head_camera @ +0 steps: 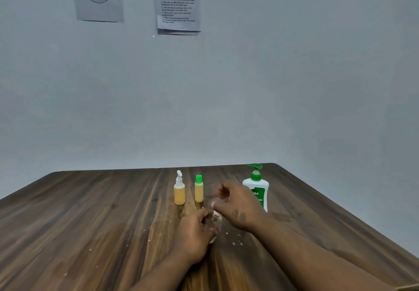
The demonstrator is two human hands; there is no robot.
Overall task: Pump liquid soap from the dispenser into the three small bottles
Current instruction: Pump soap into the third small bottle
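the step in hand looked like opening the third small bottle (215, 220): the white-topped bottle (179, 194) and green-capped bottle (198, 191) already stood capped with yellow soap. the left hand (195, 229) curled round the third bottle, mid-table (90, 211), in front of those two. the right hand (238, 206) pinched at its top, probably a cap, though blur hid it. the bottle stood upright, long axis vertical, mouth up. next, that mouth would need bringing under the dispenser (255, 187), just behind the right hand.
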